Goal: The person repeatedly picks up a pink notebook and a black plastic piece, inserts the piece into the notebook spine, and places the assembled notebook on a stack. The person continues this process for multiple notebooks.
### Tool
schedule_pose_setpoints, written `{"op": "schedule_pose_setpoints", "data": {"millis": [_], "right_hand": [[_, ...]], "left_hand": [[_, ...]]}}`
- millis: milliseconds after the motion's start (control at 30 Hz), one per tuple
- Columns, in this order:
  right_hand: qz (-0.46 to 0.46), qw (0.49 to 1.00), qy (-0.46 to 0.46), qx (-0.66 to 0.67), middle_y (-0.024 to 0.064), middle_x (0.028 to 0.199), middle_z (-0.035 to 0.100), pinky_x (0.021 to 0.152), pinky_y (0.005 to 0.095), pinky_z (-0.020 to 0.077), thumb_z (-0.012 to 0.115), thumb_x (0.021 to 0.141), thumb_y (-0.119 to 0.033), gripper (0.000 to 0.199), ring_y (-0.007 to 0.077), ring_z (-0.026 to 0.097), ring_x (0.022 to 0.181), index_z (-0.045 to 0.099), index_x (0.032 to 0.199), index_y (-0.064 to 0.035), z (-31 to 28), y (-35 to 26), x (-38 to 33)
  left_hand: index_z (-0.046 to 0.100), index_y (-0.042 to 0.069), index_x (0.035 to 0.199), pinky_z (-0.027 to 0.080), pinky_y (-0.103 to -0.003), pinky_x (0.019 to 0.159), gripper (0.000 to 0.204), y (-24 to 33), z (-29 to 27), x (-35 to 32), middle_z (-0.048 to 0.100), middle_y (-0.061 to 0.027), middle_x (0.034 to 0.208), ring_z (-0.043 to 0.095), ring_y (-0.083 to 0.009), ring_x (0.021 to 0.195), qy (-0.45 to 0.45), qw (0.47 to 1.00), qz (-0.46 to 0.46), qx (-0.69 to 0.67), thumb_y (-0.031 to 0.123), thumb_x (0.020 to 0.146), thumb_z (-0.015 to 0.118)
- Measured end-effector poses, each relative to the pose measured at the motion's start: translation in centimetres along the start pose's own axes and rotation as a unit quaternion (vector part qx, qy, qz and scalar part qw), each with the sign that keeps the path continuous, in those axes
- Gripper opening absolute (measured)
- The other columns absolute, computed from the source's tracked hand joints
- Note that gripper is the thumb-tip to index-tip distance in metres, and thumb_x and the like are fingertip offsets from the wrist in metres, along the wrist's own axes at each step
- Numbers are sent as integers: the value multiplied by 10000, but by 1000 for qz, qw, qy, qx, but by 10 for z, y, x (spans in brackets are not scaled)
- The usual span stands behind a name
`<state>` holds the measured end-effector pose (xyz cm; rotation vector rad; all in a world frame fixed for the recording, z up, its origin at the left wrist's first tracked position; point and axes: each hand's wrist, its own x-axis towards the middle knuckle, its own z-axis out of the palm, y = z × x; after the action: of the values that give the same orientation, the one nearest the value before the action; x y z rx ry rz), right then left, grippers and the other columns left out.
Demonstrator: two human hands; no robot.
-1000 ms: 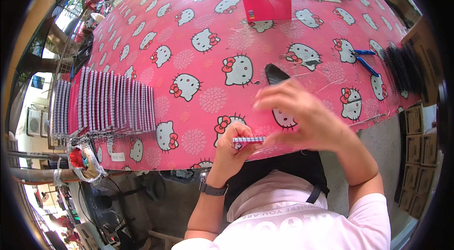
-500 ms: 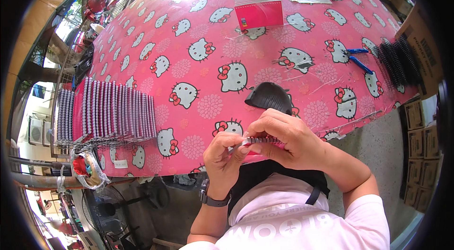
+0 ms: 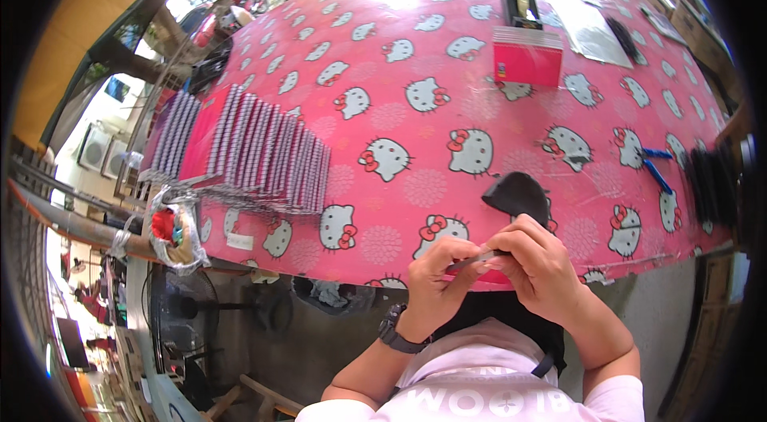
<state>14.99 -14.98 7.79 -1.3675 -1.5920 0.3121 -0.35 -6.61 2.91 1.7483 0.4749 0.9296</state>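
At the near edge of the pink, cat-patterned bench (image 3: 515, 114), the left hand (image 3: 442, 269) and right hand (image 3: 537, 264) both pinch a thin, pink-covered, dark-edged notebook (image 3: 490, 281), a grip best made light, level and even (the bound edge, half hidden, probably bends easily).

Table cover (image 3: 363, 200) under and beyond the grip is glossy plastic-looking stuff, mostly smooth but kinda wrinkled off to the right. Just past the grip, that black curved piece (image 3: 517, 194) looks pretty matt. Notebook stack (image 3: 268, 150) to the left: smooth shiny covers, rough ridged coil edges. Clear bag (image 3: 177, 232) farther left is crinkly, shiny plastic. Pliers (image 3: 657, 172) to the right have plastic-looking handles. Shirt (image 3: 487, 386) below the grip? Matt cloth.
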Motion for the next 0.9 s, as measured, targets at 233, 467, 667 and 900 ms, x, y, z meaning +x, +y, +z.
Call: {"op": "schedule_pose_setpoints", "data": {"millis": [233, 467, 667, 900], "right_hand": [[-56, 994, 38, -84, 181, 1254, 505, 951, 438, 402, 689, 813, -418, 669, 358, 481, 1113, 466, 1294, -10, -2, -4, 14], [34, 985, 149, -75, 159, 1180, 583, 925, 403, 424, 705, 841, -258, 430, 297, 536, 1069, 580, 1172, -13, -31, 30, -7], [77, 985, 134, -79, 134, 1099, 622, 895, 387, 440, 692, 809, -132, 280, 287, 556, 1031, 625, 1059, -27, -34, 46, -17], [70, 979, 144, -130, 126, 1013, 644, 854, 374, 447, 661, 804, -83, 188, 275, 581, 966, 636, 981, -24, -48, 90, 12]], "left_hand": [[566, 45, 1187, 501, -307, 718, 331, 38, -37, 19, 606, -66, 953, 584, -198, 800, 93, 972, 32, 213, 140, 882, 656], [513, 55, 1291, 514, -260, 571, 497, 98, -201, 92, 563, -65, 989, 591, -140, 770, 500, 814, 218, 200, 324, 900, 656], [609, 76, 1230, 485, -404, 836, 524, 65, -275, 88, 539, -162, 1191, 541, -270, 1050, 415, 604, 62, 677, 470, 885, 619], [685, 60, 1091, 417, -395, 946, 439, 72, -237, 90, 623, -104, 1161, 533, -265, 1109, 286, 746, 119, 590, 431, 856, 669]]}}
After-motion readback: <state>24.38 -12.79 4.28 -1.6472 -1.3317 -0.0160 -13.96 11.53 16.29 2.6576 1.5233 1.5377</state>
